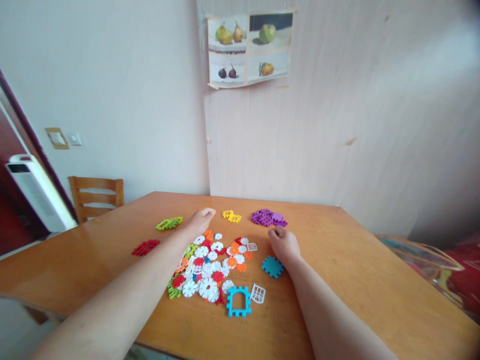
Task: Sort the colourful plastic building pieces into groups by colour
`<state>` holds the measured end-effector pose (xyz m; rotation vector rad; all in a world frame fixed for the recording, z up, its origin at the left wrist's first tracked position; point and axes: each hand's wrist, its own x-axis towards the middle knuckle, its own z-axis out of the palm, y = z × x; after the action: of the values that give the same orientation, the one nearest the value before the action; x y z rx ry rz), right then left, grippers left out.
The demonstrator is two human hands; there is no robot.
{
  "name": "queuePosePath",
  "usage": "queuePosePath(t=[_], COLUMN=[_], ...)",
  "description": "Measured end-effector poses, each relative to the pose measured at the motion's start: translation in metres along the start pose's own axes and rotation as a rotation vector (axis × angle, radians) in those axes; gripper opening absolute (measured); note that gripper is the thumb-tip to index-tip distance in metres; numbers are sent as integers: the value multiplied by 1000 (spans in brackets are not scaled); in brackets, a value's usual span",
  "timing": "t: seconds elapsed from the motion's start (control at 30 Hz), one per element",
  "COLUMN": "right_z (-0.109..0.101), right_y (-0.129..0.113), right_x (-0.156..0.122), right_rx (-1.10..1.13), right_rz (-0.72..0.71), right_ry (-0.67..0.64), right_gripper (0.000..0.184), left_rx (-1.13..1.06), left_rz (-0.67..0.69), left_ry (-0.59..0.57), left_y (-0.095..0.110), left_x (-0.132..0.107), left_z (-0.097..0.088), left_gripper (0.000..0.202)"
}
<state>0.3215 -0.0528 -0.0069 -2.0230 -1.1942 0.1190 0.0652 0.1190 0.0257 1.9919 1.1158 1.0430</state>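
Observation:
My left hand [201, 221] is closed at the far side of the table, with an orange edge [204, 208] showing just beyond it. Whether its fingers hold a piece is hidden. My right hand [284, 243] is curled in a fist just in front of a pile of purple interlocking tiles [263, 217]; whatever is inside is out of sight. A blue toothed tile [272, 267] lies beside the right wrist. Between my arms spreads a mixed heap of white, red and orange notched discs [208, 287]. Two yellow tiles [234, 218] rest between the hands.
Green tiles [168, 223] and red tiles [145, 247] lie left of my left arm. Nearer me are a blue square frame [239, 315] and a white lattice piece [258, 293]. A wooden chair [95, 196] stands past the wooden table [356, 280]; a wall closes the back.

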Motion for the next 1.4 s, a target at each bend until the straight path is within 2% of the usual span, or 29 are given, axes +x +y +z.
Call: queuePosePath(t=[0.2,0.33,0.5,0.6,0.73,0.87,1.1,1.17,1.23,1.33,1.4], right_z=[1,3,3,3,4,5,5,5,4,4,4], right_y=[4,7,10,12,14,15,15,15,15,14,14], right_x=[1,2,3,4,6,7,8,7,7,6,6], right_rx=[13,16,-8,-26,-23,-26,-40,-39,-41,-49,-55], right_rz=[-21,-22,-33,-42,-49,-44,-46,-45,-46,-49,-47], right_ry=[-12,-20,-25,-31,-30,-35,-37,-35,-35,-34,-36], right_gripper=[34,35,37,36,37,37,37,36,37,37,36], left_rx=[-176,-178,-41,25,-38,-55,182,134,7,-163,-173], left_rz=[-105,-180,-182,-191,-146,-81,14,30,14,-60,-105], left_ry=[124,174,184,129,29,30,165,222,309,459,525], left_y=[-3,-10,-22,-21,-14,-18,-30,-30,-32,-40,-46], left_x=[-42,-68,-92,-101,-102,-98,-100,-101,-100,-99,-98], left_z=[-52,-69,-69,-62,-52,-47,-49,-55,-62,-74,-80], left_gripper=[49,60,63,63,59,43,23,19,23,30,32])
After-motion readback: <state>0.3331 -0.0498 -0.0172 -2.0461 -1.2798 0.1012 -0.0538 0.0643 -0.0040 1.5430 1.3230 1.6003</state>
